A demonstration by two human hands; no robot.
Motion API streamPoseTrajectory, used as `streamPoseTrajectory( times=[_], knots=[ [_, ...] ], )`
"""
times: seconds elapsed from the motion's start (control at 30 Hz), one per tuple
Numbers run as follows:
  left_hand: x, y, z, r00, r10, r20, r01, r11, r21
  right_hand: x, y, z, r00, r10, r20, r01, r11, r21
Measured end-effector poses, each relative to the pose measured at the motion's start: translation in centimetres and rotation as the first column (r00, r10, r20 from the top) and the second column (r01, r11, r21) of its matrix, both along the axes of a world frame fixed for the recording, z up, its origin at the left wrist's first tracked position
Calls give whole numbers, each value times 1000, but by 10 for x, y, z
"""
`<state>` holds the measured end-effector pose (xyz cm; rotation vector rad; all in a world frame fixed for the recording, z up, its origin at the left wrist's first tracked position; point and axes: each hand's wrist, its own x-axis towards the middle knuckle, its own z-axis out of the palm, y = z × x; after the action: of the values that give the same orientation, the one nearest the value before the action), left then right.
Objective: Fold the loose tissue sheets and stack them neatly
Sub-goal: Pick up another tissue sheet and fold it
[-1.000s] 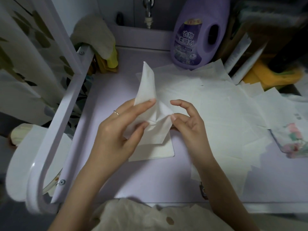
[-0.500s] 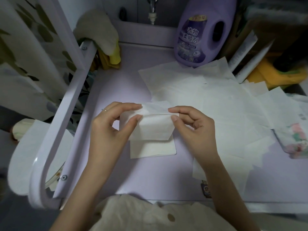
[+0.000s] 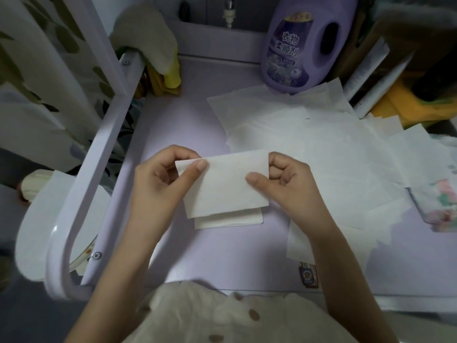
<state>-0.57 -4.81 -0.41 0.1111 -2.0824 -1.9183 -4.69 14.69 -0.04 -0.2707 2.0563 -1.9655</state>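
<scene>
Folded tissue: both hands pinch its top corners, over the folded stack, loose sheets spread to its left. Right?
No. The loose sheets spread to its right, not its left; the head view shows it. The rest holds: left hand and right hand pinch the folded tissue by its top corners, over the folded stack.

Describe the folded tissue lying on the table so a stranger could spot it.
On the lilac table, in front of the purple bottle, the left hand and right hand hold a tissue. The folded tissue peeks out just beneath it. Unlike the loose sheets spread to the right, it is small and neatly squared.
</scene>
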Motion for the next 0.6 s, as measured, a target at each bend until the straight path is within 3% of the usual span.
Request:
streamPoseTrajectory(
  times=[0.17,0.27,0.43,0.6],
  knots=[
    [-7,-4,-22,957,-50,285,36,998,52,-6,2,-21,983,-144,112,133,986,103],
    [-8,-8,-35,912,-28,408,51,998,-46,-9,7,-38,974,-185,132,150,960,237],
    [-9,-16,-49,872,-2,489,119,971,-208,-5,8,-54,980,-191,48,148,876,459],
    [-8,-15,-52,881,55,471,128,929,-347,-6,6,-59,979,-201,-19,178,820,545]
  ],
)
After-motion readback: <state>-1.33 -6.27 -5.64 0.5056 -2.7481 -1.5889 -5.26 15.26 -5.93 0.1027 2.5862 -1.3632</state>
